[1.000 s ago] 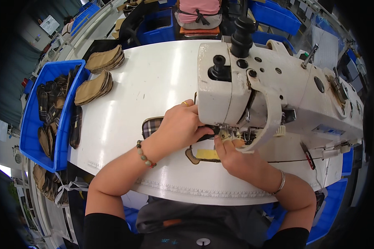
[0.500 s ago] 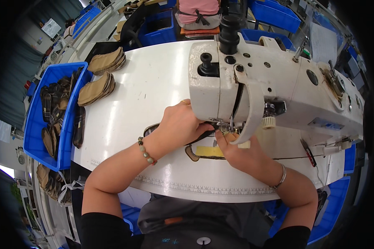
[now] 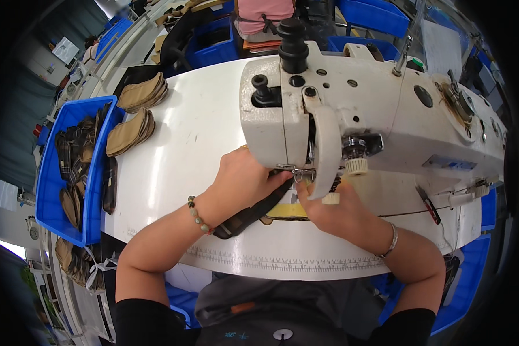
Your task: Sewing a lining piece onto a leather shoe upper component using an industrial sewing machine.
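From afar, I pinch the dark fabric piece (image 3: 249,217) in my left hand (image 3: 240,180), seven o'clock of the sewing machine (image 3: 372,86), seam apparently unfinished, my right hand's (image 3: 341,211) grip impossible to tell, brown stacks (image 3: 130,132) seemingly waiting at ten.

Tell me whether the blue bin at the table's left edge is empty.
Not empty: plaid fabric pieces lie inside the blue bin.

Both elbows (image 3: 134,258) are bent and flared outward. The left forearm (image 3: 166,233) and right forearm (image 3: 414,249) angle inward. The left hand (image 3: 240,180) is palm-down, thumb (image 3: 279,180) extended toward the right hand (image 3: 337,210); the right hand's fingers (image 3: 304,195) are partly hidden.
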### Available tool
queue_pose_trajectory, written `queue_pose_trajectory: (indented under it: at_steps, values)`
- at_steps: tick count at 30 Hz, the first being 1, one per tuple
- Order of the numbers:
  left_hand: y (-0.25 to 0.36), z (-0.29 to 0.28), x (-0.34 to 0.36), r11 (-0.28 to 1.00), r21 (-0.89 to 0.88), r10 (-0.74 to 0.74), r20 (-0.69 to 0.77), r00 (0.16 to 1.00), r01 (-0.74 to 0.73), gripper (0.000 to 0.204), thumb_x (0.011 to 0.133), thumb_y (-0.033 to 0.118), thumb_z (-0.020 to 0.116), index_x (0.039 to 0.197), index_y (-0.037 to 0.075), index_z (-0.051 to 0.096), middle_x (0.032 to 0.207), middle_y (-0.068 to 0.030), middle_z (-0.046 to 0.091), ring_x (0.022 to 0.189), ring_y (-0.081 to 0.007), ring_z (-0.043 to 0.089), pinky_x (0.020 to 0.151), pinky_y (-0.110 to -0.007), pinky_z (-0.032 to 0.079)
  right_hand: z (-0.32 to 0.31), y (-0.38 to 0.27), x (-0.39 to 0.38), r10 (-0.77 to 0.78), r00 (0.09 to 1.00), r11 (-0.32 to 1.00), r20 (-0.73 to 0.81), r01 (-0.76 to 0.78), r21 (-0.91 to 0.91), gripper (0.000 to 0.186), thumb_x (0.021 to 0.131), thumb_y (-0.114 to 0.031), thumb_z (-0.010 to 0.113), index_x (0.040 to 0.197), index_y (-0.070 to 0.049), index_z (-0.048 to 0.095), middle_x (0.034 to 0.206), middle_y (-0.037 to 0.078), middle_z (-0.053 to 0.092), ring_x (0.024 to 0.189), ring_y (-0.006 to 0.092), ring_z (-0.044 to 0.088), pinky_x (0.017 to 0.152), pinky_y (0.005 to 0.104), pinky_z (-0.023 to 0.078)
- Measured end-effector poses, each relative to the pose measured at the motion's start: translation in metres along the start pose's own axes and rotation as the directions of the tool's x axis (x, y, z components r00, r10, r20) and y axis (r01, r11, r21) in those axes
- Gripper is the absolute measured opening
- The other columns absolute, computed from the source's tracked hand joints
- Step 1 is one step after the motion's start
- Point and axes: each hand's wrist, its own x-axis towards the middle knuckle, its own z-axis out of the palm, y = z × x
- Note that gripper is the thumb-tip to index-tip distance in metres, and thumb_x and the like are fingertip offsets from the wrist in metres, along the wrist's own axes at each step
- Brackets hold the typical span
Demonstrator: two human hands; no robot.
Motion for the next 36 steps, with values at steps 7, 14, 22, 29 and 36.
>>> queue_pose_trajectory:
  at_steps: [7,14,22,29,36]
  values:
    - [0.004,0.001,-0.014,0.991,0.072,-0.121,0.055,0.991,0.117,0.027,0.079,0.034,0.078,0.079,0.007,0.074,0.064,-0.0096,0.066,0.060,-0.0302,0.066,0.051,-0.040,0.051,-0.013,-0.005,0.008,-0.077,0.995,0.996,0.071,0.079,-0.036,0.037,0.069,-0.011,0.066,0.104,0.001,0.072,0.054,0.000,0.048,0.058,0.0181,0.057,0.050,0.0328,0.045]
    - [-0.003,0.009,-0.017,0.996,-0.068,-0.061,-0.025,0.998,0.059,0.027,0.076,0.025,0.080,0.098,0.010,0.076,0.089,-0.0111,0.070,0.081,-0.0304,0.067,0.065,-0.039,0.054,-0.074,-0.014,0.043,-0.089,0.972,0.994,0.216,0.074,0.074,0.031,0.075,-0.011,0.065,0.102,0.004,0.071,0.056,0.003,0.052,0.052,0.0185,0.057,0.043,0.0331,0.043]
    - [-0.007,0.015,-0.011,0.983,-0.181,-0.060,-0.102,0.993,0.040,0.025,0.077,0.022,0.079,0.098,0.010,0.075,0.085,-0.0113,0.073,0.074,-0.0323,0.069,0.066,-0.040,0.054,-0.055,-0.024,0.044,-0.075,0.986,0.981,-0.151,0.100,0.166,0.011,0.083,-0.013,0.062,0.087,-0.003,0.066,0.077,0.006,0.056,0.051,0.0102,0.056,0.039,0.0280,0.042]
    - [-0.001,0.015,-0.012,0.985,-0.147,-0.104,-0.119,0.987,0.086,0.026,0.074,0.022,0.081,0.098,0.011,0.076,0.082,-0.0097,0.072,0.070,-0.0300,0.068,0.061,-0.039,0.053,-0.066,-0.041,0.044,0.043,0.980,0.959,0.193,-0.095,0.268,0.010,0.077,-0.013,0.061,0.076,-0.004,0.058,0.077,0.010,0.058,0.052,0.0159,0.062,0.040,0.0318,0.047]
    - [0.001,0.005,-0.026,0.984,0.055,0.163,0.096,0.982,-0.169,0.029,0.077,0.015,0.073,0.106,0.014,0.077,0.085,-0.0038,0.071,0.073,-0.0224,0.068,0.062,-0.036,0.054,-0.071,-0.044,0.042,-0.007,0.973,0.970,0.229,-0.048,0.237,0.016,0.077,-0.014,0.061,0.082,0.002,0.063,0.084,0.020,0.067,0.051,0.0208,0.065,0.043,0.0351,0.050]
